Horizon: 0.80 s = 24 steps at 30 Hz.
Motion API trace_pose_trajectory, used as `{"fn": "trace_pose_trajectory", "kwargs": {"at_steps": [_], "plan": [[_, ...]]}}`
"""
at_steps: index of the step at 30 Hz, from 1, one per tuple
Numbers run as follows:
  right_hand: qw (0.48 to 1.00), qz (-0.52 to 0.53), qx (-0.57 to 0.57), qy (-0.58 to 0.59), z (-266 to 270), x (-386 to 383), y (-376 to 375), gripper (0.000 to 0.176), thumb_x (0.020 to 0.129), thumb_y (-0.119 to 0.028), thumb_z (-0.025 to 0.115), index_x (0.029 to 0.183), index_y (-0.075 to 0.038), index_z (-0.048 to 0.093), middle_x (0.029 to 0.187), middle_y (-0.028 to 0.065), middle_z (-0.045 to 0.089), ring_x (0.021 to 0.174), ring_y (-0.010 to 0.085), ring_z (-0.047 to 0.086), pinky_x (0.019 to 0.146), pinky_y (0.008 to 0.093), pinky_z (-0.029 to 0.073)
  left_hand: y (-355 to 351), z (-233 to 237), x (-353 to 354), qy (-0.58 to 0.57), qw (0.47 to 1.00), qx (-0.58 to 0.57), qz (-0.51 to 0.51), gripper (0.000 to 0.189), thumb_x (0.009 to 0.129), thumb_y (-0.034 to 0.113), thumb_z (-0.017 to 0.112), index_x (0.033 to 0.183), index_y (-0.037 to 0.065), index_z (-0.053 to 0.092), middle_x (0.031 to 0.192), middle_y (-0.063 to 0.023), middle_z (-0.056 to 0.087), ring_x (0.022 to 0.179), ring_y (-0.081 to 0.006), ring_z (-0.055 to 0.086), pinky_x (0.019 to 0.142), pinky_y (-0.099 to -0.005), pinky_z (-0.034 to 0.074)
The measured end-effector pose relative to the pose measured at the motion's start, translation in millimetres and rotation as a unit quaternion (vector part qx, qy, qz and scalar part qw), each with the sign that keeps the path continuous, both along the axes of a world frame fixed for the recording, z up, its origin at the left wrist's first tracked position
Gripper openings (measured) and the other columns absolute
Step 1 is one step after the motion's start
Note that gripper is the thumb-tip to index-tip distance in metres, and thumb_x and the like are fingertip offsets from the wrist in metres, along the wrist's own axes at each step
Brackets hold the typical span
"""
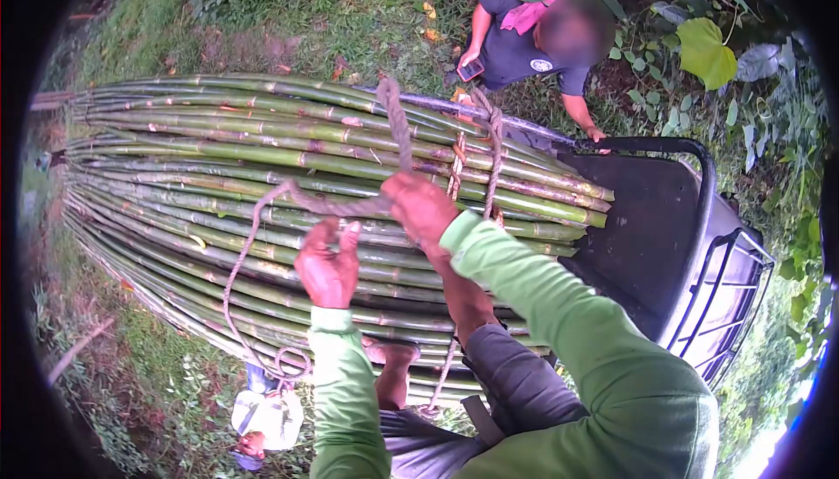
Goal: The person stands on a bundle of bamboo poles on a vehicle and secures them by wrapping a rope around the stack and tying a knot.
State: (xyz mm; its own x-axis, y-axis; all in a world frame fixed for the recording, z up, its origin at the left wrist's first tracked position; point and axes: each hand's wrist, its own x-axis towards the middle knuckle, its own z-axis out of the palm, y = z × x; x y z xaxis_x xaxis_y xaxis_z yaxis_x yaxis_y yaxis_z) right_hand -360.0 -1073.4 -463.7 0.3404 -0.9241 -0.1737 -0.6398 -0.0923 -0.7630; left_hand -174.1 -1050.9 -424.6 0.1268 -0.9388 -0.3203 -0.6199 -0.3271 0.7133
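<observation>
My right hand [419, 208] is closed around a thick grey-brown rope [400, 129]. One stretch of it runs up from my fist to the far edge of a large load of green bamboo poles [288, 160]. Another stretch leaves the fist to the left, bends, and hangs down over the near side of the poles. Just below that stretch is my left hand [328, 265], palm up, its thumb and fingers apart, holding nothing. A second rope [495, 151] crosses the poles to the right of my fist. My bare foot [391, 353] rests on the poles.
The poles lie along a vehicle's dark bed [642, 212] with a black rail [699, 160] and a rack [721, 295] at the right. A person [533, 46] with a phone [470, 69] stands beyond it; another person [266, 418] stands below left. Grass and leafy plants surround everything.
</observation>
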Motion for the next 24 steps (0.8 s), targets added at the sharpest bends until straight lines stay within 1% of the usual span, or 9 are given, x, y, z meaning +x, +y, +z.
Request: {"fn": "trace_pose_trajectory", "kwargs": {"at_steps": [1, 3, 6, 8, 11, 14, 17, 20, 24], "plan": [[0.999, 0.019, -0.014, 0.036, 3, -17, -14, 0.016, 0.069, -0.008, 0.05, 0.083, -0.002, 0.046, 0.078, 0.017, 0.049, 0.076, 0.0347, 0.052, 0.068, 0.0413, 0.042, -16, 19, -3, -0.055, 0.994, -0.085, -0.043, 0.046, 0.062, 0.016, 0.072, 0.1, -0.001, 0.052, 0.097, -0.0169, 0.055, 0.088, -0.0249, 0.052, 0.075, -0.0321, 0.04], [0.995, 0.054, -0.027, 0.073, 10, -46, -32, 0.015, 0.069, -0.008, 0.049, 0.081, -0.001, 0.045, 0.077, 0.0171, 0.05, 0.074, 0.0349, 0.053, 0.068, 0.0418, 0.043, -46, 31, -4, -0.181, 0.967, -0.074, -0.163, 0.058, 0.062, 0.02, 0.071, 0.111, 0.004, 0.046, 0.113, -0.0162, 0.046, 0.105, -0.0258, 0.042, 0.089, -0.0401, 0.03], [0.994, 0.096, -0.019, 0.059, 29, -72, -55, 0.016, 0.069, -0.008, 0.048, 0.083, -0.001, 0.045, 0.078, 0.0174, 0.05, 0.075, 0.0353, 0.053, 0.07, 0.0425, 0.042, -45, -25, -4, -0.231, 0.932, 0.036, -0.277, 0.069, 0.06, 0.028, 0.071, 0.119, 0.012, 0.039, 0.116, -0.0123, 0.044, 0.109, -0.0297, 0.036, 0.093, -0.0503, 0.022], [0.992, 0.117, -0.004, 0.038, 37, -87, -69, 0.017, 0.07, -0.008, 0.048, 0.086, -0.001, 0.047, 0.079, 0.0169, 0.05, 0.077, 0.0356, 0.053, 0.071, 0.043, 0.042, -24, -120, 23, -0.044, 0.944, 0.118, -0.306, 0.074, 0.057, 0.035, 0.072, 0.12, 0.016, 0.038, 0.115, -0.0094, 0.044, 0.109, -0.0322, 0.036, 0.092, -0.0558, 0.021], [0.991, 0.133, -0.028, -0.021, 39, -125, -87, 0.016, 0.072, -0.008, 0.049, 0.086, -0.001, 0.052, 0.077, 0.0168, 0.052, 0.072, 0.0339, 0.054, 0.068, 0.0409, 0.043, -10, -110, 18, -0.085, 0.86, 0.262, -0.429, 0.079, 0.055, 0.037, 0.073, 0.121, 0.017, 0.036, 0.118, -0.0104, 0.041, 0.109, -0.033, 0.035, 0.091, -0.0551, 0.023], [0.996, 0.031, 0.083, -0.015, 62, -146, -102, 0.015, 0.075, -0.01, 0.05, 0.087, -0.002, 0.052, 0.071, 0.0165, 0.053, 0.066, 0.0316, 0.054, 0.062, 0.0375, 0.043, 25, -121, 26, -0.119, 0.937, 0.121, -0.307, 0.079, 0.055, 0.037, 0.073, 0.121, 0.016, 0.035, 0.119, -0.0107, 0.039, 0.11, -0.0315, 0.035, 0.09, -0.0541, 0.025], [0.994, 0.03, 0.097, 0.027, 74, -161, -108, 0.017, 0.078, -0.015, 0.051, 0.088, -0.001, 0.052, 0.067, 0.016, 0.053, 0.062, 0.0266, 0.054, 0.059, 0.0334, 0.042, 0, -119, 15, -0.106, 0.989, -0.021, -0.099, 0.081, 0.053, 0.034, 0.075, 0.12, 0.011, 0.035, 0.12, -0.0141, 0.038, 0.11, -0.0316, 0.034, 0.089, -0.0481, 0.027], [0.993, 0.021, 0.11, 0.031, 88, -163, -111, 0.015, 0.079, -0.011, 0.05, 0.09, 0.0, 0.051, 0.066, 0.0061, 0.052, 0.06, 0.0125, 0.05, 0.055, 0.0267, 0.041, -38, -114, -16, -0.127, 0.979, 0.046, -0.153, 0.089, 0.052, 0.034, 0.076, 0.125, 0.014, 0.028, 0.121, -0.0141, 0.036, 0.114, -0.0311, 0.029, 0.09, -0.0501, 0.025], [0.991, -0.057, 0.121, -0.006, 89, -177, -113, 0.018, 0.081, -0.017, 0.05, 0.09, -0.001, 0.051, 0.069, 0.0019, 0.051, 0.058, 0.0084, 0.046, 0.055, 0.0252, 0.041, -56, -157, -19, -0.129, 0.972, 0.106, -0.162, 0.085, 0.059, 0.033, 0.071, 0.128, 0.017, 0.023, 0.126, -0.0088, 0.033, 0.117, -0.0305, 0.027, 0.086, -0.0601, 0.024]]}}
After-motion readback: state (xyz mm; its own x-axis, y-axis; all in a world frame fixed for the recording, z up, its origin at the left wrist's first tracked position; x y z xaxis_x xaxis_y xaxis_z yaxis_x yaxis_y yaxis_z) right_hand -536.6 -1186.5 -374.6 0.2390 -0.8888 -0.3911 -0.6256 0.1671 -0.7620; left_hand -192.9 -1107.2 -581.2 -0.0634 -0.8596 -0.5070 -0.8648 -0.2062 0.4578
